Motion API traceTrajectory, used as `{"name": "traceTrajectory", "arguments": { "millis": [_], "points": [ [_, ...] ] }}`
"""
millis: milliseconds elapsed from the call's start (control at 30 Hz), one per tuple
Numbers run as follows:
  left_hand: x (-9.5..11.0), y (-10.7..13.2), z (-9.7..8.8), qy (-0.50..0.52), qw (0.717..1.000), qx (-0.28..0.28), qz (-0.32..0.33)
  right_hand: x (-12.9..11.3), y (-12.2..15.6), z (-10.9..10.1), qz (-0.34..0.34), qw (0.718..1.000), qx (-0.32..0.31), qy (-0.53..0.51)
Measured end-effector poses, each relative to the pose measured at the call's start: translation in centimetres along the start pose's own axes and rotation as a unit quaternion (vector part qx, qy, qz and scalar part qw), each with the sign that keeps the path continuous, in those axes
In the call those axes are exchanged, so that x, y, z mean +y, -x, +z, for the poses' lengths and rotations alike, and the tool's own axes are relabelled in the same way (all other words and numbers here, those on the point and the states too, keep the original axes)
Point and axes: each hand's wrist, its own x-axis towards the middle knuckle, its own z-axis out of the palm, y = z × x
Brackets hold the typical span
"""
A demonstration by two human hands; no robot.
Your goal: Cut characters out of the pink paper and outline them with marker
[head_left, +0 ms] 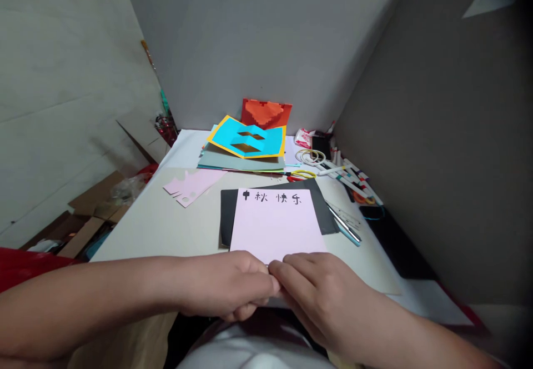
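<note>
A pink sheet of paper with black handwritten characters along its far edge lies on a black sheet on the white table. My left hand and my right hand meet at the pink sheet's near edge. Both have their fingers curled and pinched on that edge, thumbs almost touching each other. The near edge of the paper is hidden under my fingers.
Pink paper scraps lie at the left. A blue and yellow pop-up card sits on a paper stack, with an orange heart card behind. Yellow-handled scissors, marker pens, a ruler and rubber bands lie right.
</note>
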Motion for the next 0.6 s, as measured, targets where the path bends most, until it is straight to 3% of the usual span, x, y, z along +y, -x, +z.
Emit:
{"name": "traceTrajectory", "arguments": {
  "millis": [133, 233, 300, 367, 433, 500, 600],
  "points": [
    [0.7, 0.6, 0.3, -0.117, 0.993, -0.008, -0.003, -0.7, 0.0, -0.1, -0.011, 1.000, -0.008, 0.007],
    [1.2, 1.4, 0.4, -0.178, 0.983, -0.013, 0.039, -1.0, 0.8, -0.6, 0.000, 0.999, -0.045, -0.007],
    [1.1, 2.1, 0.2, -0.218, 0.974, 0.018, 0.054, -0.4, 2.0, -1.0, 0.063, 0.995, -0.071, -0.043],
    [0.5, 2.8, -0.4, -0.215, 0.974, 0.071, 0.030, 1.1, 3.8, -1.2, 0.173, 0.983, -0.018, -0.061],
    [-0.6, 3.1, -1.4, -0.214, 0.964, 0.152, 0.038, 2.9, 5.6, -1.0, 0.266, 0.958, 0.068, -0.078],
    [-1.6, 2.9, -2.6, -0.226, 0.943, 0.235, 0.063, 4.3, 6.7, -0.3, 0.316, 0.931, 0.100, -0.151],
    [-2.5, 1.9, -4.3, -0.270, 0.912, 0.307, 0.026, 5.1, 6.5, 1.2, 0.362, 0.855, 0.150, -0.340]
  ]
}}
